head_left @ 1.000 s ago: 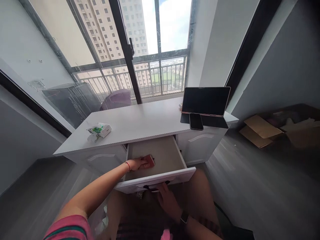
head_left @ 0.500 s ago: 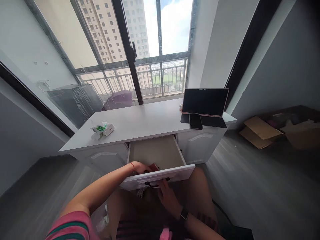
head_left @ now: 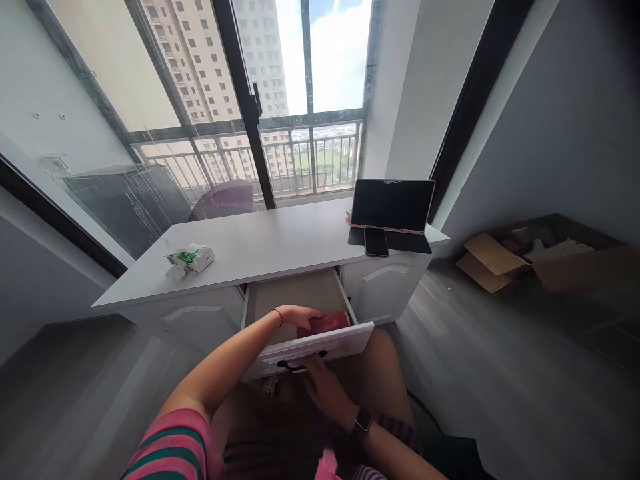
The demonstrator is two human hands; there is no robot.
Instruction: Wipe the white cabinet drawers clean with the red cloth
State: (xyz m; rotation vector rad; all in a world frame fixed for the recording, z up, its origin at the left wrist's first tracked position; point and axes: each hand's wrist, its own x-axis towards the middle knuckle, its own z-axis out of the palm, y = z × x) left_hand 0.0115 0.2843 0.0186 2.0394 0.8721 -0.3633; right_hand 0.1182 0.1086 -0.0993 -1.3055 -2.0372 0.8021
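Observation:
Inside the pulled-out drawer (head_left: 285, 293), my left hand (head_left: 303, 316) is closed on the near end of a dark red, flattish thing (head_left: 331, 324). That thing lies behind the drawer's front panel, which hides its lower part; I cannot make out its exact kind. My right hand (head_left: 330, 393) is outside the drawer, its fingers stretched out against the front panel just under the dark handle (head_left: 295, 364). A red string circles my left wrist, and a watch (head_left: 363, 420) is on the right one.
On the white cabinet top (head_left: 270, 240) are a tissue pack (head_left: 193, 259) at left, and a tablet (head_left: 393, 205) and a phone (head_left: 376, 243) at right. An open cardboard box (head_left: 500, 253) stands on the floor at right. My knees flank the drawer front.
My left hand has moved right and up inside the drawer, bringing much more of the red thing into sight. My right hand stays by the handle. The view has shifted slightly right.

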